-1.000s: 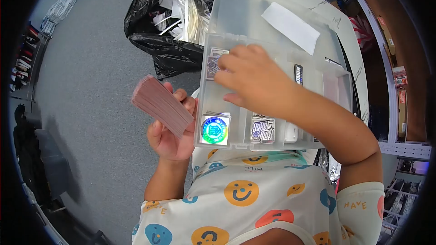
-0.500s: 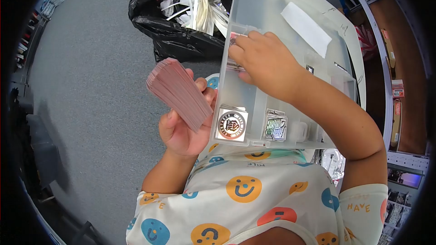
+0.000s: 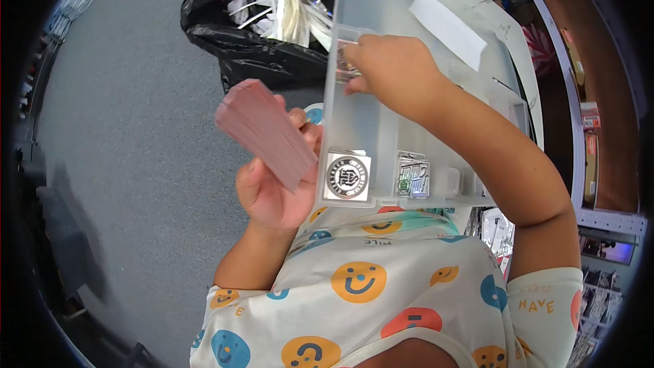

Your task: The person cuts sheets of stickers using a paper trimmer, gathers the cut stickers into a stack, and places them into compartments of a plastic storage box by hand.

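My left hand is closed around a thick stack of pinkish-edged cards, tilted and slightly fanned at its far end. The stack is beside the left wall of a clear plastic compartment box. Inside that box, my right hand reaches into the upper left compartment. Its fingers and thumb are curled around a small stack of cards, partly hidden by the hand. Nearer me in the box are a square stack with a round black emblem and a stack of shiny stickers.
A black trash bag full of white strips and scraps stands on the grey floor left of the box. A white paper strip lies in the box. The box rests on a white table. Shelving stands at right.
The box and bag appear shifted slightly up and left in view. My right hand remains in the upper left compartment, its fingers slightly repositioned. My left hand still holds the card stack.
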Tool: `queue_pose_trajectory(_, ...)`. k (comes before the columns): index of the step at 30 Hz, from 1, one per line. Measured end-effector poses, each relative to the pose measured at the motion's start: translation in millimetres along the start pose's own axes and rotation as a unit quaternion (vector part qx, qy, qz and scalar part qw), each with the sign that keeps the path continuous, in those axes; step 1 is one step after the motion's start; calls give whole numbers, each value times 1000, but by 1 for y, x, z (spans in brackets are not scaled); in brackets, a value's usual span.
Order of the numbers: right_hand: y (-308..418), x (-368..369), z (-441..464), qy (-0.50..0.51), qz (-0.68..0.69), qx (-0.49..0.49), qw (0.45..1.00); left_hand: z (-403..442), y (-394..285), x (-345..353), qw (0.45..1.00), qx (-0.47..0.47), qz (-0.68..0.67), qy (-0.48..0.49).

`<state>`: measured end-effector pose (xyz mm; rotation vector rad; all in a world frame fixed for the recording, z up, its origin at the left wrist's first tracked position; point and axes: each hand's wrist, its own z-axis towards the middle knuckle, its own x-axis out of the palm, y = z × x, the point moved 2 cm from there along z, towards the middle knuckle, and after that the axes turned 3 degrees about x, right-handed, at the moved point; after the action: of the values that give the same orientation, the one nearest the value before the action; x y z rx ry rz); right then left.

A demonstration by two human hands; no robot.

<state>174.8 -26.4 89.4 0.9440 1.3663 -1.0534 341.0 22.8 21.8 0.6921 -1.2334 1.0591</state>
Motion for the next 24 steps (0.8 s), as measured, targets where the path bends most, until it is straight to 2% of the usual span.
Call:
queue_pose_trajectory(2,-5,-7,-6,-50,38,-17,998,0,0,0,1000,3,23,-14)
queue_pose_trajectory(5,-15,-51,-18,-14,94,107,990,4,-7,3,995,10,92,-23)
queue_pose_trajectory(6,-17,-63,-22,-11,174,110,978,7,-11,5,992,15,122,-23)
queue_pose_trajectory(8,-18,-82,-32,-9,333,109,937,15,-20,15,970,55,235,-36)
queue_pose_trajectory(9,-11,-87,-37,-23,400,76,913,20,-24,22,953,76,292,-41)
queue_pose_trajectory(11,8,-95,-46,-50,527,4,848,31,-23,39,927,37,373,-27)
queue_pose_trajectory(14,18,-87,-48,-71,635,42,768,50,-6,67,908,16,418,23)
queue_pose_trajectory(18,9,-76,-58,-141,708,89,686,66,11,77,897,-35,435,76)
queue_pose_trajectory(21,7,-70,-67,-175,701,88,686,72,22,80,894,-73,435,82)
queue_pose_trajectory(24,0,-66,-71,-182,715,122,663,78,32,76,874,-79,470,97)
